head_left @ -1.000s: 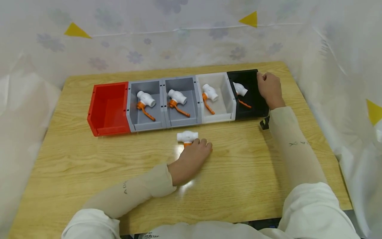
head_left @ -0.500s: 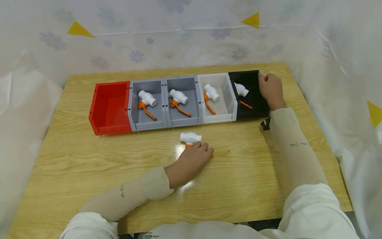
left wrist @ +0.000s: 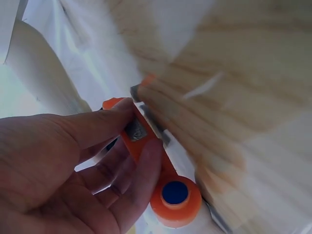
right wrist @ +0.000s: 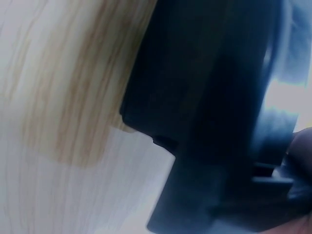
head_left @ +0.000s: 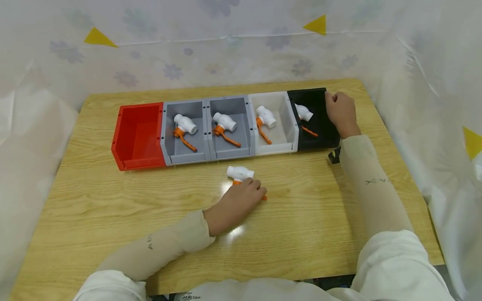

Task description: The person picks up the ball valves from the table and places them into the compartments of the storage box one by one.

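My left hand (head_left: 234, 205) pinches the orange lever of a white ball valve (head_left: 241, 172) in front of the bins. In the left wrist view, thumb and fingers hold the lever (left wrist: 141, 139), whose round hub has a blue centre. The white body points toward the bins, and the lever's tip shows past my fingers in the head view. At the far right, my right hand (head_left: 342, 112) grips the upper right rim of a black bin (head_left: 318, 143). The bin's dark side wall (right wrist: 204, 97) fills much of the right wrist view; only part of that hand shows there.
A red bin (head_left: 139, 136), two grey bins (head_left: 188, 158), a white bin (head_left: 276, 149) and the black one stand in a row on the wooden table (head_left: 301, 234). Each grey, white and black bin holds one similar valve. A small black object (head_left: 334, 156) lies near my right sleeve.
The valve has shifted slightly right in the head view. My left hand has drawn back a little, so more of the lever's tip shows. My right hand keeps its grip on the black bin.
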`<control>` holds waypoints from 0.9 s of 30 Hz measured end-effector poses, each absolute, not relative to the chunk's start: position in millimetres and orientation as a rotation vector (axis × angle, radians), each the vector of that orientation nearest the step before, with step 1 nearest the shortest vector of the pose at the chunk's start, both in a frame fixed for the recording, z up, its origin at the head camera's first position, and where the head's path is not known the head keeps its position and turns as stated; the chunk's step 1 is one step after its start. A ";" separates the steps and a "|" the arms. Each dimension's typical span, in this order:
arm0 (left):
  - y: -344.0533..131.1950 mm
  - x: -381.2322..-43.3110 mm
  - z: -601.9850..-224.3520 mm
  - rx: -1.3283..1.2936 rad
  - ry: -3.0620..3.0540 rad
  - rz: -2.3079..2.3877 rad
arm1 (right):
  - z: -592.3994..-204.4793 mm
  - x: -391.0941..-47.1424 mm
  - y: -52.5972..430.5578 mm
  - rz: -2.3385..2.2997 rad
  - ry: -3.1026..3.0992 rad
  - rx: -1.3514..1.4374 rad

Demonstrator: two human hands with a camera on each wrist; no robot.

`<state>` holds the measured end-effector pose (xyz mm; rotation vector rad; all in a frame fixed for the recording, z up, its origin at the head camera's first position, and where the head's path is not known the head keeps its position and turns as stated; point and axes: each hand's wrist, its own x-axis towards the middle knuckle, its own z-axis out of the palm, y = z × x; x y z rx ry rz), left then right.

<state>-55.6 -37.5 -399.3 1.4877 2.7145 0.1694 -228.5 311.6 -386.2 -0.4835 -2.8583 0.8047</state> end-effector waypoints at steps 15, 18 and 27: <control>-47.9 -57.6 -397.4 1.496 2.715 0.410 | -384.4 -229.4 310.1 0.777 -2.875 -0.500; -50.6 -57.4 -395.8 1.509 2.697 0.438 | -383.9 -229.3 310.0 0.777 -2.875 -0.502; -58.3 -56.3 -386.8 1.609 2.615 0.510 | -383.7 -228.9 310.0 0.783 -2.876 -0.500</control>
